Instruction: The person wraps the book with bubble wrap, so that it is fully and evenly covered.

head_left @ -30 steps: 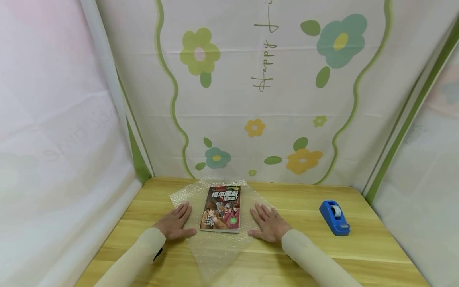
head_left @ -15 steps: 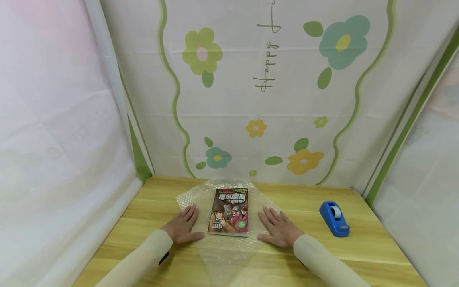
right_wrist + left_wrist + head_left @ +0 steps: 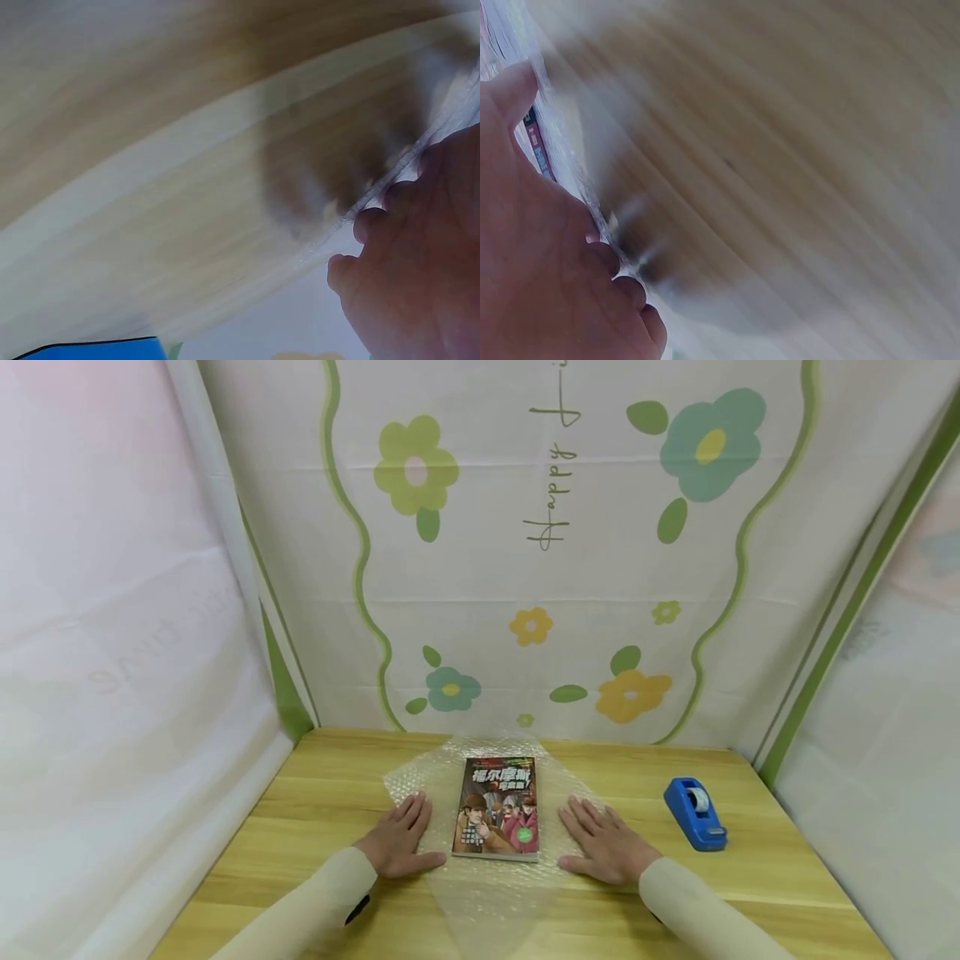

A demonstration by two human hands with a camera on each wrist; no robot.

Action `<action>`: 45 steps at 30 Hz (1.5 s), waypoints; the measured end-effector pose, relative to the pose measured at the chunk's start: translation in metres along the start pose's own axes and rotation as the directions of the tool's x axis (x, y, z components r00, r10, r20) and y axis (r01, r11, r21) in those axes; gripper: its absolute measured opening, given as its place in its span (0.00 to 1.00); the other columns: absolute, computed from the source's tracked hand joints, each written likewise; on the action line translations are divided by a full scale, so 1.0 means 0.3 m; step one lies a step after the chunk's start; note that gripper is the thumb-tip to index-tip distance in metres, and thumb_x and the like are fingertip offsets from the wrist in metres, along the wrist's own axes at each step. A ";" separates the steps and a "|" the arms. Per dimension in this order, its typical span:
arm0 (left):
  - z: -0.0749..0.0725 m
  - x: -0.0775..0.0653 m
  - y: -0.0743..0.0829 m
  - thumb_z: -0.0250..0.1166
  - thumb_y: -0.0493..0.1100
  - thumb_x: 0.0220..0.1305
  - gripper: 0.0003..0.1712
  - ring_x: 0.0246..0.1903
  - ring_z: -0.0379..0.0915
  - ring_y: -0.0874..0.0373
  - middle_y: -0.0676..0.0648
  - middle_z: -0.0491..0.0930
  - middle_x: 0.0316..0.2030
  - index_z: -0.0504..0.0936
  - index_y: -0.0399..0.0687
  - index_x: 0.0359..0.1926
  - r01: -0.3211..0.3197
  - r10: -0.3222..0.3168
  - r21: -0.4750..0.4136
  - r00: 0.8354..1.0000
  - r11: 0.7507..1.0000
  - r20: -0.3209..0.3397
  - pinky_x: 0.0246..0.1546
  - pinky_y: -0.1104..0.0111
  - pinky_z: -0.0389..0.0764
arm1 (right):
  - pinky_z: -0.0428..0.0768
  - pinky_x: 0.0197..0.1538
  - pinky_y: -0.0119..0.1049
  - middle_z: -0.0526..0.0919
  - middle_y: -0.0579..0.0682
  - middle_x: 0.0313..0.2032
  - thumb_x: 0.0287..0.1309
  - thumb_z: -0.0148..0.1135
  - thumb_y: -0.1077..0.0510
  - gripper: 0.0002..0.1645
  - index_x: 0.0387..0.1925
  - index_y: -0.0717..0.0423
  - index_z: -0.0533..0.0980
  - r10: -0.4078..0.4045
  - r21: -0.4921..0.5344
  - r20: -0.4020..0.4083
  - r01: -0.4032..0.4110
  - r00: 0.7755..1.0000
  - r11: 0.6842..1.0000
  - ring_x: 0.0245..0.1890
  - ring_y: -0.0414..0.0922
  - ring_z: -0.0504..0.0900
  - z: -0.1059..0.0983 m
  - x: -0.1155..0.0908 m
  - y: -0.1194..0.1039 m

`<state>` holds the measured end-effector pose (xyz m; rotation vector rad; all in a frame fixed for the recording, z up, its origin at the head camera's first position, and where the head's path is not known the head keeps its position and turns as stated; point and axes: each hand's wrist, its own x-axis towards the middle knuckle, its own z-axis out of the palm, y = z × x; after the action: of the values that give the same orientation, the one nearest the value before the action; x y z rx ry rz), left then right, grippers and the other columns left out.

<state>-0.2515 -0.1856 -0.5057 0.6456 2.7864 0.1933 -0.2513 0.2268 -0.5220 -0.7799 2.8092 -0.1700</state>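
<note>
The book (image 3: 497, 810) is lying cover up on the bubble wrap (image 3: 483, 878), whose near part is narrowing towards 6 o'clock. Seen from the book, the left hand (image 3: 399, 843) is resting between 8 and 9 o'clock on the wrap's edge; it is lying wide, its fingers pointing to about 1 o'clock and its thumb to 3. The right hand (image 3: 611, 846) is resting between 3 and 4 o'clock, also wide, its fingers pointing to about 11 and its thumb to 9. Both hands are touching the wrap and lying just apart from the book. The tape dispenser (image 3: 684, 817) is standing at 3 o'clock, beyond the right hand. Everything is resting on the table (image 3: 300, 793), and a flowered cloth (image 3: 480, 577) is hanging at 12 o'clock.
</note>
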 end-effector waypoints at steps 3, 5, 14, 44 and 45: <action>0.001 0.007 0.021 0.54 0.74 0.74 0.58 0.85 0.41 0.37 0.32 0.45 0.84 0.51 0.34 0.83 0.000 0.000 0.004 1.000 1.000 0.002 0.82 0.43 0.54 | 0.53 0.80 0.71 0.49 0.62 0.85 0.75 0.46 0.25 0.53 0.84 0.54 0.53 0.003 -0.001 -0.003 -0.003 1.000 1.000 0.84 0.64 0.52 0.003 -0.015 0.017; 0.005 0.014 0.034 0.54 0.74 0.74 0.58 0.85 0.41 0.37 0.33 0.45 0.84 0.50 0.35 0.84 0.000 0.000 0.007 1.000 1.000 0.003 0.83 0.44 0.54 | 0.52 0.80 0.71 0.49 0.61 0.85 0.75 0.46 0.25 0.53 0.84 0.54 0.53 0.009 0.003 -0.004 -0.009 1.000 1.000 0.84 0.64 0.52 0.005 -0.027 0.028; 0.028 0.062 0.064 0.48 0.76 0.75 0.59 0.84 0.40 0.36 0.32 0.44 0.84 0.49 0.35 0.84 -0.065 0.065 -0.007 0.998 0.998 -0.027 0.83 0.43 0.52 | 0.51 0.81 0.71 0.49 0.60 0.85 0.75 0.45 0.25 0.52 0.85 0.53 0.53 0.039 0.013 0.002 -0.039 0.999 0.999 0.84 0.64 0.52 -0.001 -0.077 0.073; -0.009 0.035 0.130 0.47 0.69 0.80 0.53 0.84 0.41 0.36 0.33 0.44 0.84 0.49 0.32 0.83 -0.145 0.145 -0.011 0.989 0.989 -0.007 0.83 0.44 0.51 | 0.51 0.81 0.69 0.51 0.63 0.84 0.75 0.49 0.27 0.54 0.84 0.60 0.53 0.063 0.078 -0.023 -0.061 0.998 0.995 0.84 0.66 0.50 -0.015 -0.110 0.113; -0.012 0.032 0.139 0.48 0.68 0.80 0.52 0.84 0.41 0.37 0.33 0.45 0.84 0.49 0.32 0.83 -0.156 0.156 -0.010 0.988 0.988 -0.005 0.83 0.44 0.51 | 0.52 0.81 0.69 0.51 0.63 0.84 0.75 0.49 0.27 0.54 0.83 0.60 0.53 0.064 0.081 -0.025 -0.062 0.998 0.995 0.84 0.66 0.50 -0.017 -0.114 0.114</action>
<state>-0.2436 -0.1443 -0.4966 0.8622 2.7373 0.2400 -0.2410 0.2740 -0.5167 -0.6753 2.8289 -0.2836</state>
